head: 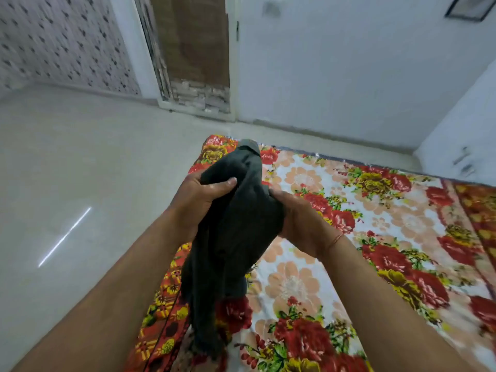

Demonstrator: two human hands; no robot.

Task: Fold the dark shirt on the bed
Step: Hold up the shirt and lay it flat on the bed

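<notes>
The dark grey shirt [233, 237] is bunched up and held in the air above the left part of the bed [375, 210], which has a floral red, yellow and white cover. My left hand [198, 200] grips the bundle from the left, thumb across the cloth. My right hand [298, 218] holds it from the right, a thin thread band on that wrist. The shirt's lower part hangs down toward the bed's near left edge. Its top end pokes up past my hands.
A pale shiny floor [80, 183] lies to the left of the bed. A doorway [196, 63] stands in the far wall, with patterned wallpaper [61, 41] to its left. White walls close the far and right sides.
</notes>
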